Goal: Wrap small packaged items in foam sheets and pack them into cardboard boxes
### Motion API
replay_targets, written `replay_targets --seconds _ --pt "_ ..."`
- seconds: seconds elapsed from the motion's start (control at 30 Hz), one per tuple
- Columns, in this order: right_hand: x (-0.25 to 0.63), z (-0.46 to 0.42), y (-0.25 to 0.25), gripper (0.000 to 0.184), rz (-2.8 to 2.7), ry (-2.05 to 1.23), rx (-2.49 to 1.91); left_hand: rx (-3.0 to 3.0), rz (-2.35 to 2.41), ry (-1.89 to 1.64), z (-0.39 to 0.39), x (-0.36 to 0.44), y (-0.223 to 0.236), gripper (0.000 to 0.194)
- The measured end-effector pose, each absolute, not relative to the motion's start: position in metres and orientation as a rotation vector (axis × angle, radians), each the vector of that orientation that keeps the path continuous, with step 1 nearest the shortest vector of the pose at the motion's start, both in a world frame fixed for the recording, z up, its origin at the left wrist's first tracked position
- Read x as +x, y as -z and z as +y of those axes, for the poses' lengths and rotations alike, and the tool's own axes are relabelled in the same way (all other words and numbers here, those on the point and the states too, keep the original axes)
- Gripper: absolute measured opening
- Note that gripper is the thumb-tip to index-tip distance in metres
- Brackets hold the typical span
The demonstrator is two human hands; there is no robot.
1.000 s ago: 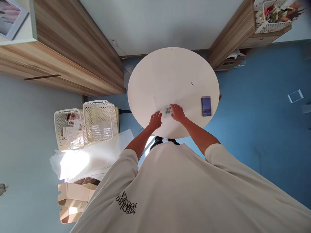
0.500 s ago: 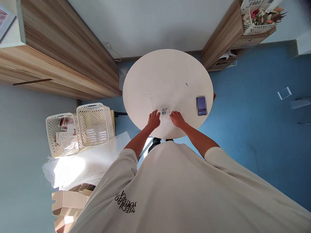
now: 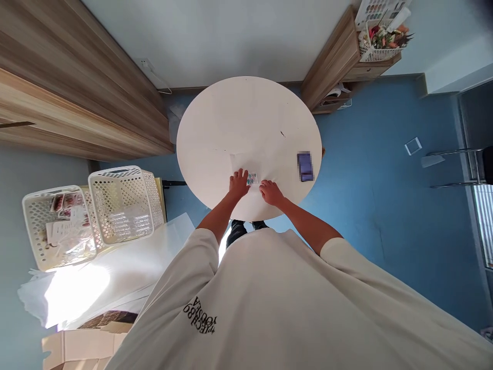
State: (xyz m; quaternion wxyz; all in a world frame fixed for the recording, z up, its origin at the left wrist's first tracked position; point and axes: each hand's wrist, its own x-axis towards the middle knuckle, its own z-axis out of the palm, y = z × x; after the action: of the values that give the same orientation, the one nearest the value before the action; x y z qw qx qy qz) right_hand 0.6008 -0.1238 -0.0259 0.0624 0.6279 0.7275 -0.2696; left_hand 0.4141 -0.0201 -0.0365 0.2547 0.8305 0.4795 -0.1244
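A small clear case (image 3: 252,178) with several coloured pieces in it lies on the white round table (image 3: 250,113), near my side. My left hand (image 3: 239,183) rests at the case's left edge, its fingers stretched out and apart, touching or nearly touching it. Just right of the case, my right hand (image 3: 271,191) is on the table with its fingers curled and drawn together; what they hold, if anything, is hidden. A faint transparent sheet (image 3: 241,160) lies flat behind the case, partly covered by my left hand.
A blurred dark-blue flat object (image 3: 305,166) lies on the table's right side. White baskets (image 3: 127,177) stand at left, above plastic sheets (image 3: 154,252) and cardboard (image 3: 84,349). Wooden cabinets (image 3: 127,87) line the left, and another (image 3: 331,56) holds a flower basket (image 3: 381,54).
My view has shifted to the right. My left hand has come to the case's left edge, with its fingers reaching farther forward. My right hand stays beside the case, slightly farther from it.
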Motion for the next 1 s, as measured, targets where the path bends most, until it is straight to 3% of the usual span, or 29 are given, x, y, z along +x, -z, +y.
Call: replay_targets --seconds 0.3,0.47,0.53,0.67,0.9,1.0 --pt "0.602 -0.101 0.012 0.021 2.047 0.994 1.964 2.224 1.24 0.262 -0.018 0.398 0.022 0.074" --pt "0.607 -0.074 0.006 0.018 1.916 1.115 2.096 2.314 1.077 0.308 -0.025 0.389 0.009 0.086" --pt "0.608 -0.066 0.005 0.018 1.881 1.132 2.143 2.332 1.089 0.341 -0.026 0.392 0.009 0.076" --pt "0.609 -0.058 0.005 0.02 1.858 1.169 2.216 2.266 1.251 0.326 -0.02 0.401 0.015 0.038" --pt "0.616 -0.069 0.009 0.048 1.884 1.101 2.311 2.165 1.363 0.355 -0.004 0.409 0.026 0.036" --pt "0.621 -0.072 0.016 0.042 1.874 1.096 2.219 2.152 1.378 0.39 -0.002 0.41 0.027 0.036"
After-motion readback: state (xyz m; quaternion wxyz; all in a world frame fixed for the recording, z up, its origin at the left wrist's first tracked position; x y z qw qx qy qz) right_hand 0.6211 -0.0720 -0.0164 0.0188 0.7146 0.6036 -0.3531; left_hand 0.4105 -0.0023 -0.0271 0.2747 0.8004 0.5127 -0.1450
